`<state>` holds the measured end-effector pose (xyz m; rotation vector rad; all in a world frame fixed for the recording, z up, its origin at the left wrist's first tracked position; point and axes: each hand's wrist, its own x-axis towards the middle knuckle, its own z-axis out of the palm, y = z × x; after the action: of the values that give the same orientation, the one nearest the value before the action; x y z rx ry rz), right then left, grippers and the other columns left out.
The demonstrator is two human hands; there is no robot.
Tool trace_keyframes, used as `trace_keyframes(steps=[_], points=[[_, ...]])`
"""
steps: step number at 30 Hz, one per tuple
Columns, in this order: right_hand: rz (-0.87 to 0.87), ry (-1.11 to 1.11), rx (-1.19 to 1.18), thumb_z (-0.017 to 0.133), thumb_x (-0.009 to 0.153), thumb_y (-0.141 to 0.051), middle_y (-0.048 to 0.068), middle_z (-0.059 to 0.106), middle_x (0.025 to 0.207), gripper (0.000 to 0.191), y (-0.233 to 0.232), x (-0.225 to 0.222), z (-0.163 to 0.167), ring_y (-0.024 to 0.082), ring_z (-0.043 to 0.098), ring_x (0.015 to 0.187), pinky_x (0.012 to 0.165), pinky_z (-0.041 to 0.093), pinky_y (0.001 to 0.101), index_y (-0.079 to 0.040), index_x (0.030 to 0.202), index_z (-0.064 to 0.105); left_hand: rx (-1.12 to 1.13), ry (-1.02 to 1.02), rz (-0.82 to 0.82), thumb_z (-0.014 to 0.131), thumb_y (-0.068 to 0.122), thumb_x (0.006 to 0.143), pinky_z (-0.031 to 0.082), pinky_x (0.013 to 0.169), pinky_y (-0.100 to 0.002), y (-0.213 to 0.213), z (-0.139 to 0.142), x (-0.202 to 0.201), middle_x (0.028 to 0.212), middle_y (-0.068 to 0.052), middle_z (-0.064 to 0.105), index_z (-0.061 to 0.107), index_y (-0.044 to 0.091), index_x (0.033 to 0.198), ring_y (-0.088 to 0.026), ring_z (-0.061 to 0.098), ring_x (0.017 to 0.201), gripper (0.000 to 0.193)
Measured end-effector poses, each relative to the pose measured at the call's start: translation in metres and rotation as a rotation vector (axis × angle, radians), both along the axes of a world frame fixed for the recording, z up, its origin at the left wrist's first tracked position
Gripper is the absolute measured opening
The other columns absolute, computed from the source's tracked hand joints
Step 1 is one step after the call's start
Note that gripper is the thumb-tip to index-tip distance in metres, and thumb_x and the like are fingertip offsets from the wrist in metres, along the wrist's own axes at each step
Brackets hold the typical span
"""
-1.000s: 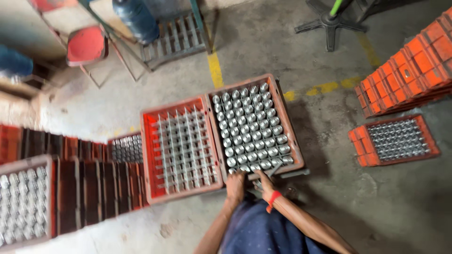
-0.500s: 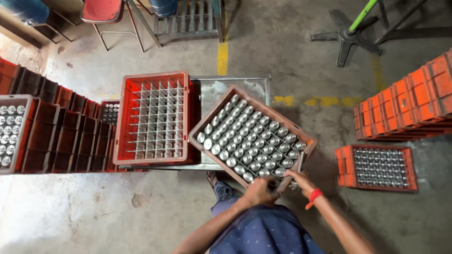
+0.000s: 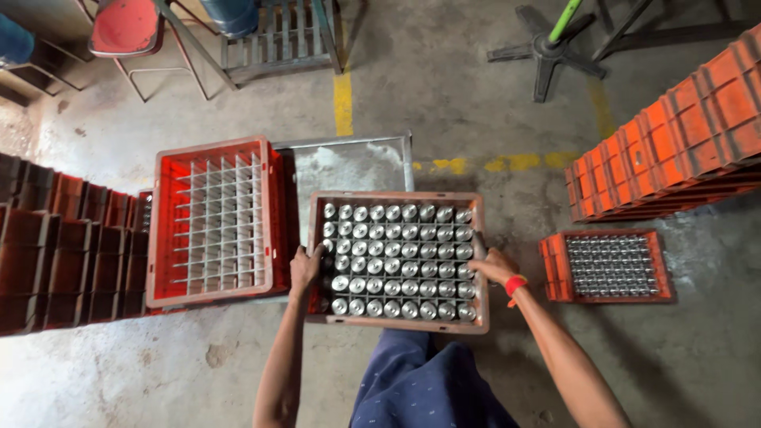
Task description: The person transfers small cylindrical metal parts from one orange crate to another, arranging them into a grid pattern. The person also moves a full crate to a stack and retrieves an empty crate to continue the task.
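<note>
Brown plastic crate (image 3: 399,201) full of upright metal cans sits before the person, left hand (image 3: 304,269) and right hand (image 3: 495,266) each clasping a side wall. The empty red crate (image 3: 208,147) lies just left; bare concrete opens beyond.

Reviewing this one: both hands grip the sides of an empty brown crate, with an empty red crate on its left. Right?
Not quite. The brown crate is not empty: the head view shows it full of shiny metal cans. The rest holds: the left hand and right hand grip its sides, and the empty red crate sits on its left.
</note>
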<state>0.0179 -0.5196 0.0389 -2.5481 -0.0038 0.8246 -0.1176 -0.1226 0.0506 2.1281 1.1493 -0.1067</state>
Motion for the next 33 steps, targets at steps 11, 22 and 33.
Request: trace_keyframes(steps=[11, 22, 33], points=[[0.059, 0.190, 0.264, 0.079, 0.064, -0.045, 0.011, 0.075, 0.080, 0.048, -0.016, 0.008, -0.026, 0.023, 0.073, 0.075, 0.068, 0.056, 0.0385, -0.004, 0.087, 0.075, -0.331, -0.060, 0.052, 0.067, 0.040, 0.088, 0.058, 0.080, -0.044, 0.010, -0.002, 0.010, 0.095, -0.024, 0.077, 0.073, -0.008, 0.118, -0.032, 0.075, 0.087, 0.057], [0.041, 0.293, 0.355, 0.080, 0.062, -0.042, 0.017, 0.077, 0.082, 0.050, -0.022, 0.001, -0.044, 0.027, 0.075, 0.074, 0.069, 0.059, 0.0380, 0.001, 0.086, 0.076, -0.075, 0.002, 0.037, 0.071, 0.041, 0.084, 0.052, 0.097, -0.043, -0.004, 0.019, 0.035, 0.115, -0.030, 0.073, 0.070, -0.003, 0.127, -0.037, 0.070, 0.115, 0.062], [0.237, 0.136, 0.366, 0.089, 0.063, -0.046, 0.031, 0.063, 0.121, 0.094, -0.044, 0.053, -0.066, 0.037, 0.064, 0.112, 0.099, 0.052, 0.0435, 0.016, 0.124, 0.053, -0.113, -0.002, 0.356, 0.069, 0.038, 0.085, 0.058, 0.077, -0.049, -0.058, -0.009, -0.018, 0.100, -0.030, 0.075, 0.067, -0.009, 0.120, -0.039, 0.075, 0.089, 0.059]])
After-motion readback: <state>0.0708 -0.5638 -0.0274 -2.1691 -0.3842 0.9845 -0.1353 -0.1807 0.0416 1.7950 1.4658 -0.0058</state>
